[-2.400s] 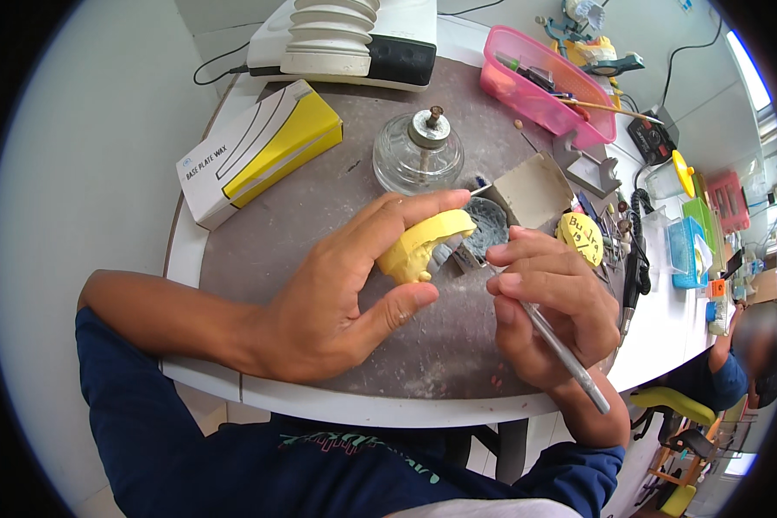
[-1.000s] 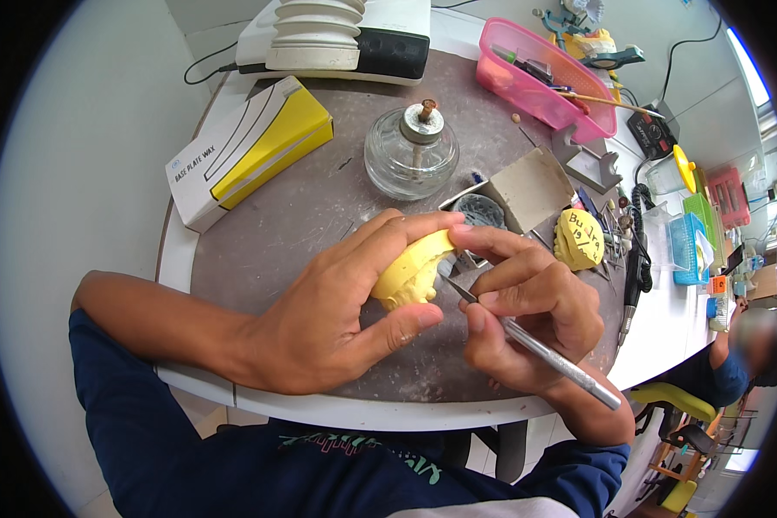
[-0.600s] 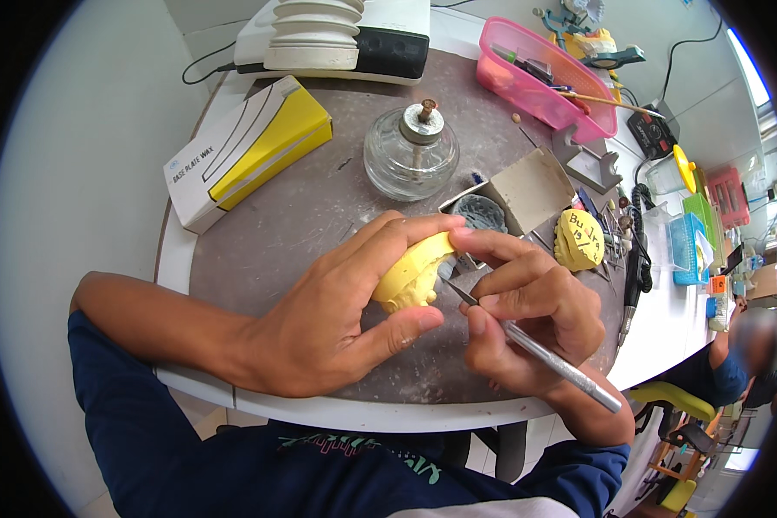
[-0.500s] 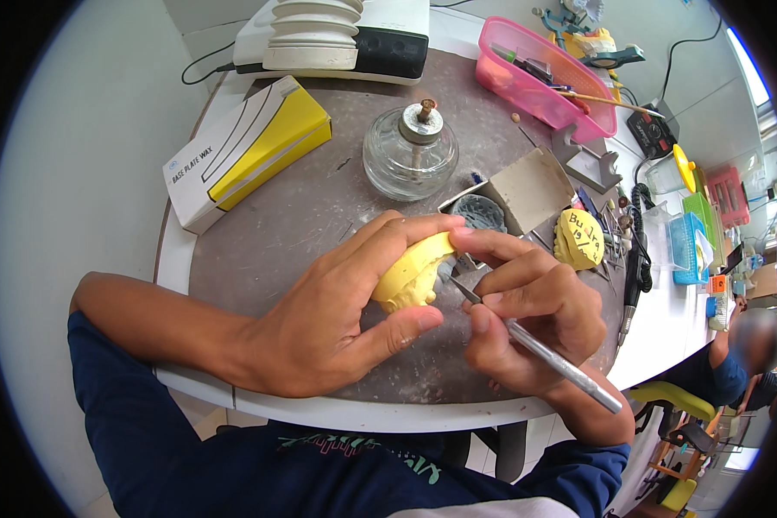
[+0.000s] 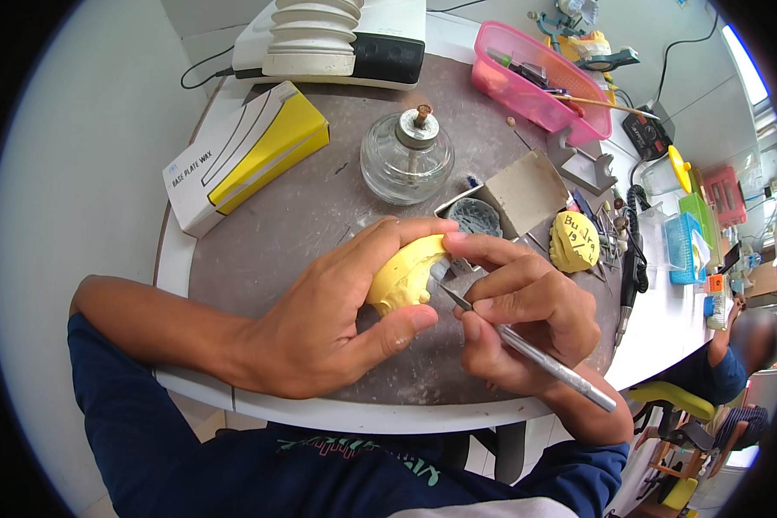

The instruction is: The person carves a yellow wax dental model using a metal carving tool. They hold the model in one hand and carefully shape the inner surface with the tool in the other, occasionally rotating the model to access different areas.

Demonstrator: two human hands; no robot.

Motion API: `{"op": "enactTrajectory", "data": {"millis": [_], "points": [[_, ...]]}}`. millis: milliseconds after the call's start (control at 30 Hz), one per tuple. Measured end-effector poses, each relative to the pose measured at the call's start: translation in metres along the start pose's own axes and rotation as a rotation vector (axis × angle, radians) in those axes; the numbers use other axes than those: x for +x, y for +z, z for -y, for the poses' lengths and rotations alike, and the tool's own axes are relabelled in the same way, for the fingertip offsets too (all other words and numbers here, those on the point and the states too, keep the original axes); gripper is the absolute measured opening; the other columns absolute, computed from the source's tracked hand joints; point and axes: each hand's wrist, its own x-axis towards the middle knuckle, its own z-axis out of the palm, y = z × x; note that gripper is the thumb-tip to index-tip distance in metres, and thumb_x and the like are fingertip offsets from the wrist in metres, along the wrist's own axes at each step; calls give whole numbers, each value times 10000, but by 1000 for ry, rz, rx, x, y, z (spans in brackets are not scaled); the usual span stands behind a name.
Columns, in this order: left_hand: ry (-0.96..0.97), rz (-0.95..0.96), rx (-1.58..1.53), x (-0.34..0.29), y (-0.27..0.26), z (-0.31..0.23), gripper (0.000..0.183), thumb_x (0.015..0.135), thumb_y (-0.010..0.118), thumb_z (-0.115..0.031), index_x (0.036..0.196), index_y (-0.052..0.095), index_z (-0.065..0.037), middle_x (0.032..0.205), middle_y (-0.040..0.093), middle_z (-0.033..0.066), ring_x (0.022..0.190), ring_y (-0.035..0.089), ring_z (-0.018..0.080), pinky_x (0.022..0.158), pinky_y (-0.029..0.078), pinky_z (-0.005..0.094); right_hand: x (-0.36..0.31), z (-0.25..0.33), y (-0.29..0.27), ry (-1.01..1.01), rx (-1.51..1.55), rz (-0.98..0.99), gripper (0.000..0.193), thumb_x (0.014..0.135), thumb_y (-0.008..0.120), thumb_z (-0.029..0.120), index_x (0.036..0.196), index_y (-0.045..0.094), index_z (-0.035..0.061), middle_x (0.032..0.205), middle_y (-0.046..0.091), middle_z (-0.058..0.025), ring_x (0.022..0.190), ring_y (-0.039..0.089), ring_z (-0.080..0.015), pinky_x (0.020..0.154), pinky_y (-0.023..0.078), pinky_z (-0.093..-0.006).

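Note:
In my left hand (image 5: 328, 311) I hold a yellow plaster dental cast (image 5: 402, 274), its base against my palm and its teeth facing right and down. My right hand (image 5: 531, 315) grips a silver-handled carving knife (image 5: 551, 364) like a pen. The thin blade points up and left at the inner side of the cast, beside a pale greyish patch (image 5: 439, 273); whether it touches I cannot tell. My right forefinger rests against the cast's upper edge, close to my left fingertips.
A glass spirit lamp (image 5: 407, 155) stands beyond my hands. Left of it lies a yellow-and-white box (image 5: 246, 160). To the right are an opened cardboard box (image 5: 527, 194), a second yellow cast (image 5: 574, 242), a handpiece (image 5: 628, 298) and a pink basket (image 5: 535, 78). A person sits far right.
The knife and my right hand have shifted slightly left, and its tip has moved a little. The cast is tilted slightly differently. Both hands keep their grip.

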Motion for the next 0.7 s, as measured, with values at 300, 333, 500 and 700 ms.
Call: {"op": "enactTrajectory", "data": {"millis": [300, 333, 500, 700], "points": [[-68, 13, -48, 0, 0, -1, 640, 999, 574, -367, 1440, 372, 50, 1403, 487, 183, 1283, 486, 230, 1076, 378, 356, -3, -2, 3, 38, 53, -55, 188, 836, 689, -47, 941, 537, -13, 809, 656, -163, 1029, 688, -423, 915, 555, -489], [-66, 11, -48, -1, 0, -1, 644, 998, 576, -371, 1440, 372, 50, 1403, 487, 184, 1284, 486, 230, 1077, 377, 356, -2, -2, 2, 28, 39, -43, 187, 835, 686, -51, 940, 535, -14, 806, 653, -162, 1028, 688, -421, 915, 556, -488], [-69, 15, -28, 0, -1, -3, 656, 996, 581, -384, 1441, 371, 50, 1408, 484, 191, 1293, 481, 237, 1084, 373, 361, -1, -1, 2, 14, -23, -23, 193, 829, 682, -63, 940, 531, -17, 791, 642, -159, 1017, 693, -418, 909, 561, -484], [-66, 37, -22, 2, -2, -1, 671, 989, 598, -390, 1440, 380, 56, 1417, 484, 197, 1306, 481, 246, 1092, 371, 369, 0, -2, 6, 40, 14, -163, 220, 721, 760, -87, 832, 589, -4, 777, 663, -112, 928, 740, -374, 749, 610, -373]]}}
